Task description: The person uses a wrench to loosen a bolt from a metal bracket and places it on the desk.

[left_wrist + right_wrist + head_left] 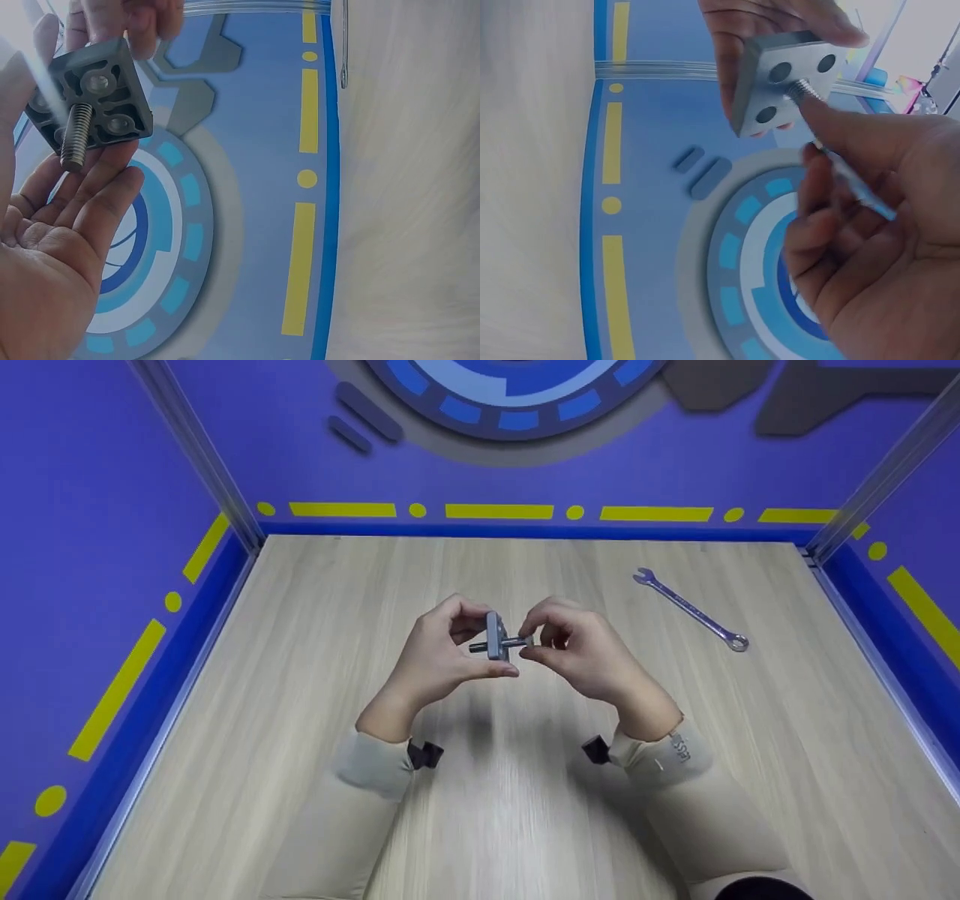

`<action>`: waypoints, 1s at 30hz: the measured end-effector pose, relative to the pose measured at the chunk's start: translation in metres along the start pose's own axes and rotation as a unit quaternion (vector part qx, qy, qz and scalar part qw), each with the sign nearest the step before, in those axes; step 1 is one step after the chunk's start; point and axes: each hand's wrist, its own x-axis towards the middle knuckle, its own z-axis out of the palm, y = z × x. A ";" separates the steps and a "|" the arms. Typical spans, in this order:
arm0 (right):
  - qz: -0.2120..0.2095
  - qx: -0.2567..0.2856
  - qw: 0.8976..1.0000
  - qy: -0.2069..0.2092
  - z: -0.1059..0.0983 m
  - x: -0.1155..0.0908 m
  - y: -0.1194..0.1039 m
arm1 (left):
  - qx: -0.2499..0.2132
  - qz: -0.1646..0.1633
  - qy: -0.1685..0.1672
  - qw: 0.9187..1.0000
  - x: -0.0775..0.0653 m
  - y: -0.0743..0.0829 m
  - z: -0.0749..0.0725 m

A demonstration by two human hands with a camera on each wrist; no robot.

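Seen live on my remote feed: violet-blue wall panels (75,472) w/ yellow dashes and dots line the far edge and both sides of a pale wood-grain table (315,607), w/ a big blue ring graphic (517,420) top ctr. on the back panel. From the near side, two long pale sleeves (727,825) reach in over the tabletop. Above mid-table, approx. level w/ each other, two bare hands face off: the L. hand (440,655) and, opp. it, the R. hand (591,656), fingers of both bent and occupied. Off to the R. and farther back, a silver combo. wrench (690,609) lies flat on the table, set diagonally, its open end farther away and its ring end nearer, well apart from either hand. Smaller yet, a sq. grey plate (493,636) is held up off the table btwn. the two hands, on edge, gripped by the L. hand w/ thumb at the near edge and fingers at the far. My L. wrist cam gets its ribbed, hollowed face; my R. wrist cam gets the smooth one, w/ three dark round holes in view. Slimmest of all, a silver threaded bolt (514,643) runs thru the plate's middle, sticking out both faces, its R. end pinched btwn. the R. hand's thumb and fingers. Those fingertips partly cover that end, so I can't tell its exact shape.
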 end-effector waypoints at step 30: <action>0.119 0.013 0.993 -0.021 0.002 0.004 0.005 | 0.042 0.013 -0.001 0.999 -0.001 0.002 0.003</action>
